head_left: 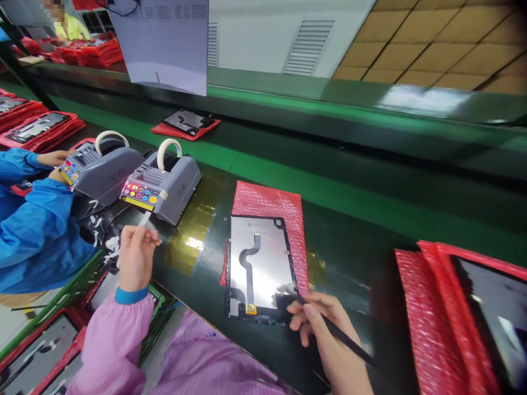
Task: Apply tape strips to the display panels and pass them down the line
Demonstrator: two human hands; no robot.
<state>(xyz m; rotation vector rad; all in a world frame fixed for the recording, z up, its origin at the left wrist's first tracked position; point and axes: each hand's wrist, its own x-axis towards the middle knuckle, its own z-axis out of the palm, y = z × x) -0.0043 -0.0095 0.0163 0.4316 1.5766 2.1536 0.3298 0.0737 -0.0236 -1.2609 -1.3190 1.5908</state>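
Observation:
My left hand is raised at the front of a grey tape dispenser, thumb and finger pinched on a short strip of pale tape. My right hand grips a slim black pen-like tool, which slants across the fingers. Its tip is by the lower right corner of a tablet screen panel. The panel lies silver back up, partly over a red bubble-wrap bag. A dark curved ribbon cable runs down its back to a yellow taped end.
A co-worker's blue sleeve and hands are at a second tape dispenser on the left. Red bags with panels lie at right. Another panel sits further back. A green crate holds more at lower left. A monitor hangs above.

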